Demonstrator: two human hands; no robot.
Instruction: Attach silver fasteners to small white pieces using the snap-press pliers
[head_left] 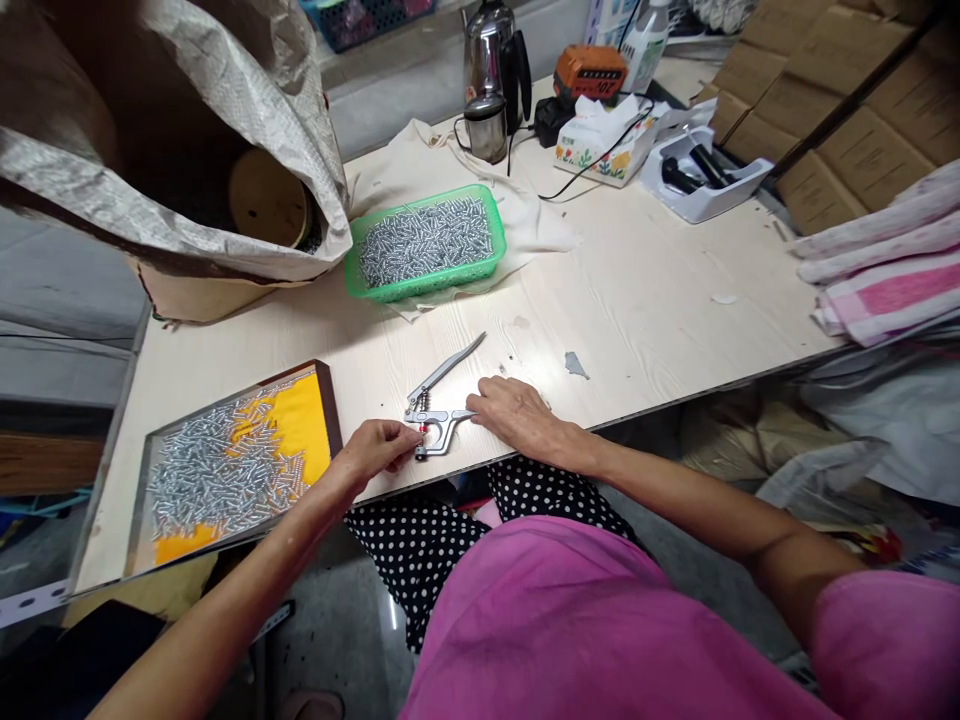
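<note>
Silver snap-fastener pliers (448,418) lie near the table's front edge. Their upper handle is spread wide from the frame, with a spring at the pivot and a small red part in the jaw. My right hand (517,410) is closed around the end of the lower handle. At the jaw, my left hand (377,445) has its fingertips pinched together; anything between them is too small to make out. To its left, a tray (335,410) with a yellow bottom holds many small silver metal pieces. More such pieces fill a green plastic basket (427,290) behind the pliers.
A large woven sack (300,110) stands open at the back left. Along the back are a metal kettle (489,50), a metal mug (486,130), an orange battery pack (589,72), a tissue pack (592,150) and a white tray (705,205). Cardboard boxes (847,110) rise at the right.
</note>
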